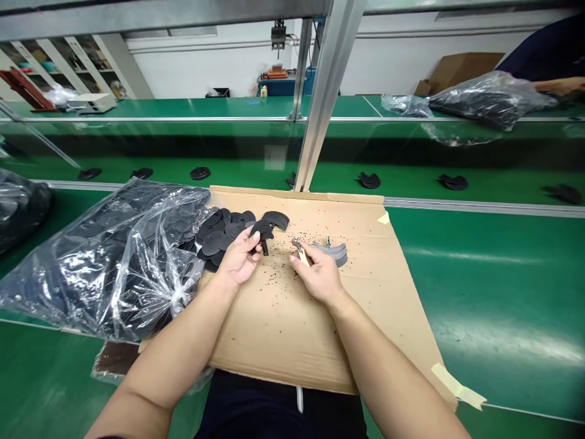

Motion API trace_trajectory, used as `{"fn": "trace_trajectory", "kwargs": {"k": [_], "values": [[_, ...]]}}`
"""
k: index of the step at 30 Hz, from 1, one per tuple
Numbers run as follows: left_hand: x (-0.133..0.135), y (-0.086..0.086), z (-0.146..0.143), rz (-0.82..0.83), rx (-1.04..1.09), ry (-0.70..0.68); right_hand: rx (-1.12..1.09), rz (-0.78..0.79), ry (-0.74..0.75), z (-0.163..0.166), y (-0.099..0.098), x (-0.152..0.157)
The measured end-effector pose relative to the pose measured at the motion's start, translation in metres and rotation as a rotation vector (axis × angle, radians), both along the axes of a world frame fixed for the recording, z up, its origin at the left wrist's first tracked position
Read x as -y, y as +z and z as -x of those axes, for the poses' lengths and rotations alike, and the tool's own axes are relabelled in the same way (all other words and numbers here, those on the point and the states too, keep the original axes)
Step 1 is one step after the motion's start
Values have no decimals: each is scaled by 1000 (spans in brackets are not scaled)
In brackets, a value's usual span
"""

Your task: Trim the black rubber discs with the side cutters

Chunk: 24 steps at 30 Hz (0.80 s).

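Observation:
My left hand [239,261] is closed round a black curved plastic part [264,231] with a short stem, held just above the cardboard sheet [283,317]. My right hand [317,274] grips a small cutter with a pale handle [300,250], its metal tip pointing toward the part. The two hands are a few centimetres apart. A small stack of grey curved parts [332,251] lies just beyond my right hand. A heap of black parts [219,235] lies beside my left hand. Tiny dark trimmings are scattered over the cardboard.
A clear plastic bag full of black parts [123,262] lies left on the green bench. Beyond the cardboard runs a green conveyor [411,164] carrying single black parts, with a metal post [320,110]. Another bag [484,100] and a person's arm are at the far right.

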<state>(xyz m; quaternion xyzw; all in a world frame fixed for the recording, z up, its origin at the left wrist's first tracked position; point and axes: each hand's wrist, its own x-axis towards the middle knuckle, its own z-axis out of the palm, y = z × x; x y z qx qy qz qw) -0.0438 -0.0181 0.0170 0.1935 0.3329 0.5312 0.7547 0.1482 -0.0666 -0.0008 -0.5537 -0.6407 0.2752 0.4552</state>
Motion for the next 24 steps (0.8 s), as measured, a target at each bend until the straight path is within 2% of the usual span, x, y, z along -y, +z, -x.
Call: {"fn": "trace_trajectory", "kwargs": {"k": [4, 9, 14, 19, 24], "values": [[-1, -1, -1, -20, 21, -5, 150, -136, 73, 5, 6, 5], [2, 7, -3, 26, -18, -62, 246, -204, 139, 8, 9, 7], [4, 11, -5, 118, -24, -150, 360, -199, 181, 8, 9, 9], [4, 10, -7, 107, -27, -206, 447, -161, 221, 11, 10, 9], [5, 11, -9, 101, -92, -200, 469, -143, 243, 11, 10, 9]]}}
